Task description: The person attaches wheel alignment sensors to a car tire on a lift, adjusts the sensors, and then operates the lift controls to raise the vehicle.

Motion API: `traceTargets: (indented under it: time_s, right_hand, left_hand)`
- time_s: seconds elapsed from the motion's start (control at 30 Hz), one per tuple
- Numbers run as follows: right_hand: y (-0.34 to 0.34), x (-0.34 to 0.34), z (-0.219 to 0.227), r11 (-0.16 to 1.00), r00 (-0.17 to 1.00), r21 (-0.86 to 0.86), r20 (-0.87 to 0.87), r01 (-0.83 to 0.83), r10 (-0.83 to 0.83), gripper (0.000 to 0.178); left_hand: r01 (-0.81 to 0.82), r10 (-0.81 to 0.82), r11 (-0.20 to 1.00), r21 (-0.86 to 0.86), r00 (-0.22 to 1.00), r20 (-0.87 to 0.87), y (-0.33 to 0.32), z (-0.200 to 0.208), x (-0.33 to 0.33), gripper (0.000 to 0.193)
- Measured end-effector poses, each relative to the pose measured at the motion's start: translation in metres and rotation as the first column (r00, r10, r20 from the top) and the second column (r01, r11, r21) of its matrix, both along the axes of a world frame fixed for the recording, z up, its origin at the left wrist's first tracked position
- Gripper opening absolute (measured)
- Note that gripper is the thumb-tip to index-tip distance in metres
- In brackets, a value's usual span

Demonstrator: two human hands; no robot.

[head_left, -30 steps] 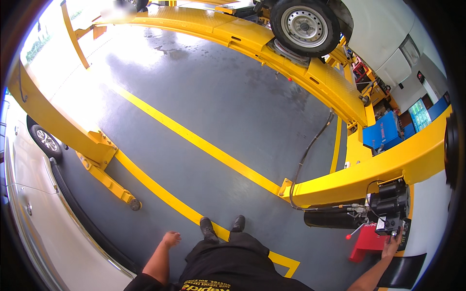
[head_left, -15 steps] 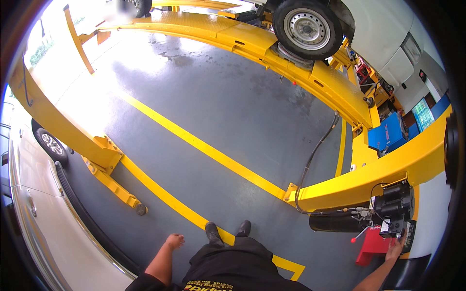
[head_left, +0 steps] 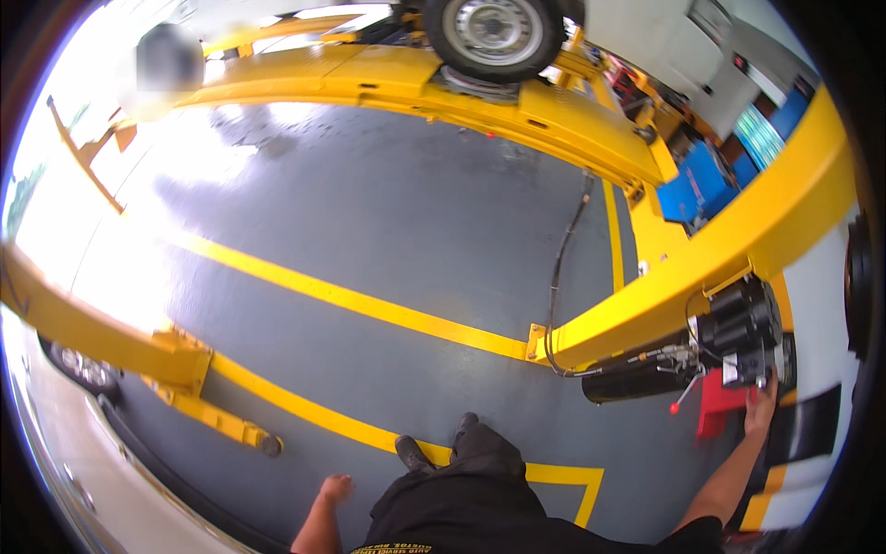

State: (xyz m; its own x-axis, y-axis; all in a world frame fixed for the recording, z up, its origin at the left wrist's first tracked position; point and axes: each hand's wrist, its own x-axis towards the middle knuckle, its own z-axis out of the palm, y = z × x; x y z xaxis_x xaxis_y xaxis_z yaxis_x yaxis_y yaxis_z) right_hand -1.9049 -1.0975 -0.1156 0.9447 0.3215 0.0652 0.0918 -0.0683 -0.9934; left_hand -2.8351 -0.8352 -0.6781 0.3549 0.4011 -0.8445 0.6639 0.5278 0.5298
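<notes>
Left hand [head_left: 338, 487] low beside black shirt [head_left: 461, 515], well apart from motor. Right hand [head_left: 760, 408] up at near end of black motor [head_left: 741, 317], fingertips by its lower edge (both hands small here, so cannot tell whether fingers open or closed). Motor fixed along yellow post [head_left: 683, 268]; black tank [head_left: 628, 379], red-knobbed lever [head_left: 676, 407] beside it. Farther: wheel [head_left: 494, 30] on yellow ramp [head_left: 314, 78].

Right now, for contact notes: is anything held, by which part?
The right hand is at the hydraulic power unit, near end; gripping cannot be told. The left hand holds nothing.
</notes>
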Motion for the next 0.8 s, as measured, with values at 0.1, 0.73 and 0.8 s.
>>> traceTargets:
  time_s: [0.1, 0.73, 0.8]
  right_hand:
    - [-0.008, -0.008, -0.009, 0.996, 0.997, 0.035, -0.004, 0.083, -0.083, 0.074]
    - [0.015, -0.04, -0.028, 0.937, 0.963, 0.283, 0.114, 0.204, -0.244, 0.065]
    - [0.015, -0.047, -0.02, 0.917, 0.897, 0.116, 0.192, 0.381, -0.397, 0.061]
  left_hand:
    - [0.095, -0.093, 0.977, -0.193, 0.995, 0.023, 0.025, 0.018, 0.003, 0.04]
    - [0.005, 0.001, 0.996, 0.089, 0.998, -0.06, 0.379, 0.169, 0.379, 0.024]
    - [0.084, -0.08, 0.994, 0.063, 0.995, -0.054, 0.398, 0.174, 0.413, 0.023]
